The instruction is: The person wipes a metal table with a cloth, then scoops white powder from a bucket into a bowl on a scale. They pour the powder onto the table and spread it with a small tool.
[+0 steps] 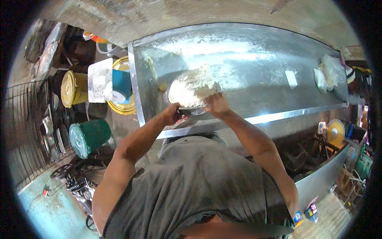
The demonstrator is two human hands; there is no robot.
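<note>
Your left hand [173, 112] and right hand [216, 104] each grasp the bowl [191, 108] rim, tilting it so the dough [191, 88] slides onto the floured table [254, 67]

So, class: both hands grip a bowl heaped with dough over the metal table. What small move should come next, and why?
Probably tip the bowl forward: the dough is piled above its rim, the left hand and right hand grip its near edge, and floured table lies beyond.

The person wears a loose, dark grey sleeveless shirt [199, 187], smudged and worn, leaving both arms bare.
</note>
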